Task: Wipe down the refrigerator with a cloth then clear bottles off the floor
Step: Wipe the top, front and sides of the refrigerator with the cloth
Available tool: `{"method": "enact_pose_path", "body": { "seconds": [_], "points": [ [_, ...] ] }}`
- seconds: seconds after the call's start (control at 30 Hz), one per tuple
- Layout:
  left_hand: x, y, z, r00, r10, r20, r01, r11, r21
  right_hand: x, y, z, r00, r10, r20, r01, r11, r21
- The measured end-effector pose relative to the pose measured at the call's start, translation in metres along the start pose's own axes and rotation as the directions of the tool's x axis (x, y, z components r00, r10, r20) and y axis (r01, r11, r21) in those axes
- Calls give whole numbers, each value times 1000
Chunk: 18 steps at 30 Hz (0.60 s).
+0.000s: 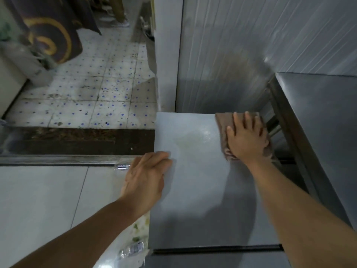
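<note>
I look down on the grey top of the refrigerator (195, 182). A brown cloth (224, 122) lies at its far right corner, and my right hand (246, 139) presses flat on it with fingers spread. A damp streak shows on the top, left of the cloth. My left hand (146, 176) rests on the top's left edge, fingers curled loosely over it. Clear plastic bottles (133, 248) lie on the floor beside the refrigerator's left side, below my left forearm, and another small bottle (122, 167) lies by the door threshold.
A steel counter (318, 117) stands to the right of the refrigerator, a narrow gap between them. A ribbed metal wall (241, 45) is behind. To the left are grey floor tiles, a metal threshold (58, 159), then a spotted tiled floor with a patterned cloth (48, 31) hanging.
</note>
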<state>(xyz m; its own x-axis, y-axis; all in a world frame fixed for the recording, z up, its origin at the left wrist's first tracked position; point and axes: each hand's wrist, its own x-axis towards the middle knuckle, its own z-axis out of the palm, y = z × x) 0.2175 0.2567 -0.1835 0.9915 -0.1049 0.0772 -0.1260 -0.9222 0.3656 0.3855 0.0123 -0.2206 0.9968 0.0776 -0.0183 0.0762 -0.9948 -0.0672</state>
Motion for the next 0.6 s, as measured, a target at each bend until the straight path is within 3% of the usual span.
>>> {"method": "enact_pose_path", "body": {
  "seconds": [0.17, 0.3, 0.37, 0.43, 0.5, 0.6],
  "points": [
    [-12, -5, 1, 999, -25, -24, 23, 995, -95, -13, -89, 10, 964, -264, 41, 263, 964, 23],
    [-27, -5, -8, 1000, -13, -3, 13, 995, -101, -65, -140, 11, 828, -560, 37, 555, 827, 87],
    [-38, -7, -13, 1000, -5, 31, 9, 993, -121, -82, -128, 10, 796, -604, 43, 598, 796, 96],
    [-44, -10, -17, 998, 5, 62, 3, 991, -133, -82, -101, 8, 866, -499, 41, 497, 867, 41],
    [-45, -14, -18, 997, 18, 78, -6, 989, -147, -65, -78, 5, 961, -275, 38, 276, 961, -24],
    [-44, -21, -19, 997, 14, 82, 0, 985, -175, -35, -85, 3, 993, -51, 103, 51, 999, 10]
  ]
}}
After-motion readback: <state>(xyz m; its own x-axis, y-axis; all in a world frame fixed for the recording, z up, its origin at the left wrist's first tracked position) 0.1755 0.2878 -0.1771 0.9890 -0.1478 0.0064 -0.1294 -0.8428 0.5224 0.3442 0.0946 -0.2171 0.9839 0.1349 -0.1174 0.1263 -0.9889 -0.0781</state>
